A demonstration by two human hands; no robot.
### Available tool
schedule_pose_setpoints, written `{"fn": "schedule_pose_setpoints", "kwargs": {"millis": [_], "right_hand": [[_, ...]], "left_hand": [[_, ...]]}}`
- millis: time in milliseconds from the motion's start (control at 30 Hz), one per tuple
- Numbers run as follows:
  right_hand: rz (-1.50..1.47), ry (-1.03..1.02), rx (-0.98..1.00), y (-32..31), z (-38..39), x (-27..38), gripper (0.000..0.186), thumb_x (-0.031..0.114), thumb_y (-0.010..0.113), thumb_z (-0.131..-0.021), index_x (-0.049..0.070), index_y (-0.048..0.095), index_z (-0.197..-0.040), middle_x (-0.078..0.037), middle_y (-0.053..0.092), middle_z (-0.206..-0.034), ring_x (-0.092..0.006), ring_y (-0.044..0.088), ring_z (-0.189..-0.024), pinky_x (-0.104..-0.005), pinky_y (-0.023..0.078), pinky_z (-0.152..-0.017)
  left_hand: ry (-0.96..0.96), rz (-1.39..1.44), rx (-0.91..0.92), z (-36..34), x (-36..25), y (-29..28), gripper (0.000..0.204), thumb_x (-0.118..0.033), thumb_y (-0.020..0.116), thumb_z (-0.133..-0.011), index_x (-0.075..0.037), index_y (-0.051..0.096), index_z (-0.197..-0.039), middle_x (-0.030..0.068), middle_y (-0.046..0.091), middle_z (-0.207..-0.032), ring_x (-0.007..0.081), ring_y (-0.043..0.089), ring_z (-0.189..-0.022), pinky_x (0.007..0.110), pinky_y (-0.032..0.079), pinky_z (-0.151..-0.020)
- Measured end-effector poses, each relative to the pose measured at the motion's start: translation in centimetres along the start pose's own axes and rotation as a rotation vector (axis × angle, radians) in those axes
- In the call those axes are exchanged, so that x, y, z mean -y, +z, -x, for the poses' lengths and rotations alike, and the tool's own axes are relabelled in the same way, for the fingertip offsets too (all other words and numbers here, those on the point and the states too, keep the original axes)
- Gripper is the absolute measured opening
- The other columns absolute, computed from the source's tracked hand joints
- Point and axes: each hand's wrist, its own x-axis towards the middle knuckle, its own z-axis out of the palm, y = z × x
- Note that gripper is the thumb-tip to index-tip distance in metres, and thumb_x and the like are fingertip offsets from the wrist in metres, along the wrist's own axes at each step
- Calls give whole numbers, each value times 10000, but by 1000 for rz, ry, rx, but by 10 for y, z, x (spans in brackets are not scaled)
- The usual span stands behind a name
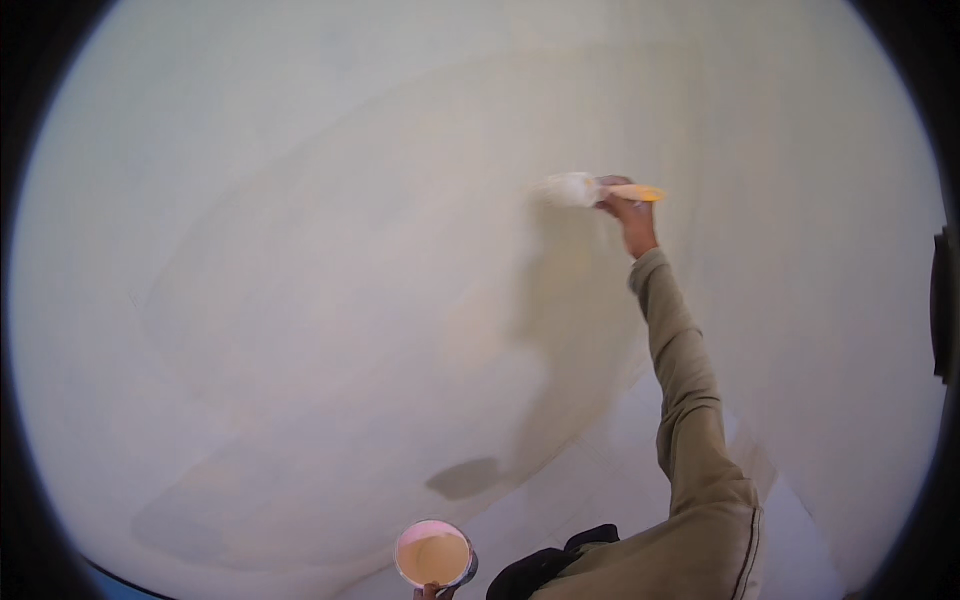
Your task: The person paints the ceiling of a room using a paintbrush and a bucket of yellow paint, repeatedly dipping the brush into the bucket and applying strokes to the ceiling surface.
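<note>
My right hand [625, 210] is closed on a paintbrush with an orange-yellow handle [645, 194]. Its wide, pale bristle head [568, 189] is against or very close to the off-white wall [350, 250], with the arm's shadow falling below. At the bottom edge, the fingers of my left hand [432, 591] grip a round can [433, 550] holding peach-coloured paint, pink on the inside of its wall. Most of that hand is out of frame.
A pale floor strip [590, 470] runs below the wall, beside another wall surface [840, 330] at the right. A dark object [938, 305] sits at the far right rim, and a blue surface [115, 585] shows at the bottom left.
</note>
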Motion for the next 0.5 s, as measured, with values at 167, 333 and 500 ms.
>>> {"fn": "schedule_pose_setpoints", "kwargs": {"millis": [167, 333, 500], "right_hand": [[155, -107, -346, -7, -9, 25, 170, 74, 658, -863, 32, 645, -1027, -52, 649, -988, -135, 622, -910, -290, 536, -806], [524, -515, -313, 60, 18, 58, 85, 10, 619, -865, 17, 644, -946, -58, 639, -976, -155, 610, -905, -297, 504, -818], [320, -414, 246, 299, 201, 84, 157, -47, 659, -821, 57, 664, -940, -74, 628, -1022, -215, 609, -973, -326, 508, -839]], "left_hand": [[158, -283, 61, -8, 3, -70, 176, -130, 670, -842, -8, 594, -945, 99, 586, -893, 206, 593, -854, 342, 569, -740], [72, -21, 49, -3, -10, -84, 200, -83, 732, -796, -20, 597, -928, 46, 591, -832, 166, 565, -769, 300, 511, -669], [102, -228, 5, -47, -24, -203, 173, -74, 748, -781, -43, 611, -883, 16, 578, -808, 125, 519, -737, 280, 452, -596]]}}
